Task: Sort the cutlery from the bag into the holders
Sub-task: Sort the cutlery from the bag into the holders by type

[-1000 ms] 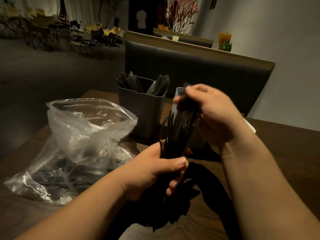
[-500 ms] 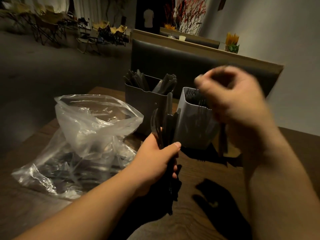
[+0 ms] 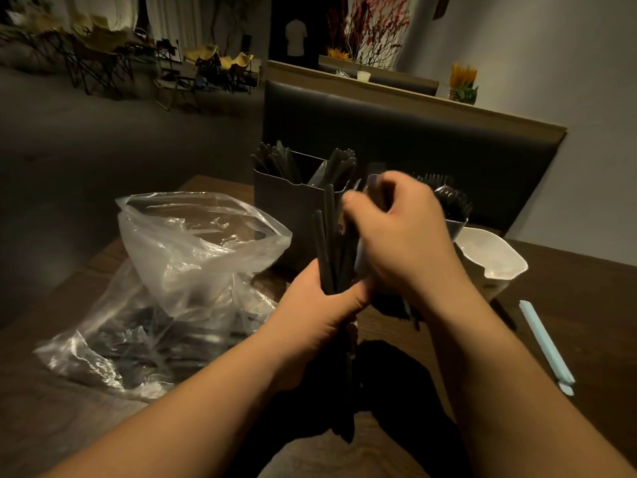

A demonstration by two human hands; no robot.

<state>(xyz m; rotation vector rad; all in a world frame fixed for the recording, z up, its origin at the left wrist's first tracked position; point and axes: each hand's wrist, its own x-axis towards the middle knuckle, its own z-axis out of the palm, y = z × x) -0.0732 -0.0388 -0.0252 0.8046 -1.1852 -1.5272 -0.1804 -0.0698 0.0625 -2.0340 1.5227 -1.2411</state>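
Black cutlery [image 3: 332, 250] stands upright in my gripping left hand [image 3: 320, 315]; right hand [image 3: 400, 236] curls at its tops, pinch unclear.

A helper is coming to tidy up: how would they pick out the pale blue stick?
Start at the dark wooden table. On its right side, to the right of the white holder, a thin pale blue stick lies flat on the wood. It is the only long thing that is light; the cutlery is black.
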